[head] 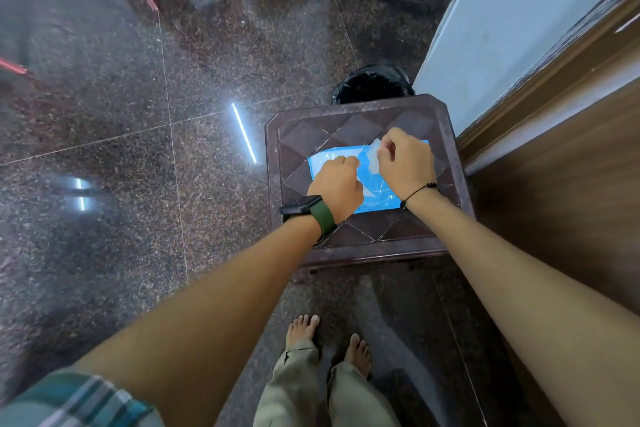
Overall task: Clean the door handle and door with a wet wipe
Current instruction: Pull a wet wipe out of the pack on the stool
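You are pulling a wet wipe out of its pack.

The blue wipe pack (372,184) lies flat on the dark stool (363,229), just in front of you. Your right hand (403,161) is curled, and its fingers pinch a pale wet wipe (375,152) and lift it up from the pack. Your left hand (337,184) is curled too and presses down on the left part of the pack, most likely so the pack stays put while the wipe comes out. The wipe is not all the way out yet. The brown door (561,163) stands close on your right, so you will not have far to go. I cannot see the door handle. A black bin (372,83) sits on the floor at the far side of the stool, handy for the used wipe.
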Motion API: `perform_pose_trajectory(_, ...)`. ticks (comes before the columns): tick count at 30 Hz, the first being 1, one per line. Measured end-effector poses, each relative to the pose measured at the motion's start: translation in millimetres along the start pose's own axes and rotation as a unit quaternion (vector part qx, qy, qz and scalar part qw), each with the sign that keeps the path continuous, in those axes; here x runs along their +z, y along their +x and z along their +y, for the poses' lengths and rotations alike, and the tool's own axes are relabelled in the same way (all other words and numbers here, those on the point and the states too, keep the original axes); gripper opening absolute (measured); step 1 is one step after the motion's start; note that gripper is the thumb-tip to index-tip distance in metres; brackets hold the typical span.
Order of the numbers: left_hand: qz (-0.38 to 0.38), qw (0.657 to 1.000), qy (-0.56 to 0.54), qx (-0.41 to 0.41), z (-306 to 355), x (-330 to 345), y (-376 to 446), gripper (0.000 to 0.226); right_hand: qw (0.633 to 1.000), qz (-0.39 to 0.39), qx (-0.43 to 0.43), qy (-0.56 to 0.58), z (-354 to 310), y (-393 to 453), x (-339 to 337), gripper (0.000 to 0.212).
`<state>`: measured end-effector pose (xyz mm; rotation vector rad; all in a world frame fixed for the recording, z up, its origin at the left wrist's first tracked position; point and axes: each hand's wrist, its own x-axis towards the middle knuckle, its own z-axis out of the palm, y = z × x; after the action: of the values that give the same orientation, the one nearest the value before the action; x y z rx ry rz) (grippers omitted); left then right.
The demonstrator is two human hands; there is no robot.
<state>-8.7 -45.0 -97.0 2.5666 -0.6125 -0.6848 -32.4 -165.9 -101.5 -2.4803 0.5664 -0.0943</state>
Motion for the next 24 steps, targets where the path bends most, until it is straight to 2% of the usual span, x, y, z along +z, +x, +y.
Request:
perform_pose_trajectory(7, 0.007, 1.0, 0.005, 0.013, 4.7, -5.9, -4.8, 0.036, 0.998, 0.031, -0.003, 0.056, -1.8, -7.8, -11.6, 0.01)
perform_pose_trajectory(10, 0.006, 1.0, 0.007, 0.017, 7.3, -3.7, -6.8, 0.035, 0.998, 0.037, -0.033, 0.048, -3.4, -11.3, -14.0, 0.008)
perform_pose_trajectory(14, -0.001, 1.0, 0.01, 0.017, 10.1, 0.5, -12.8, 0.034, 0.999, 0.02, -0.027, 0.025, -1.5, -16.6, -16.2, 0.01)
perform_pose_trajectory(24, 0.002, 1.0, 0.008, 0.022, 14.6, -5.0, -24.9, 0.035, 0.991, 0.13, -0.014, 0.023, -7.4, -26.8, -33.0, 0.011)
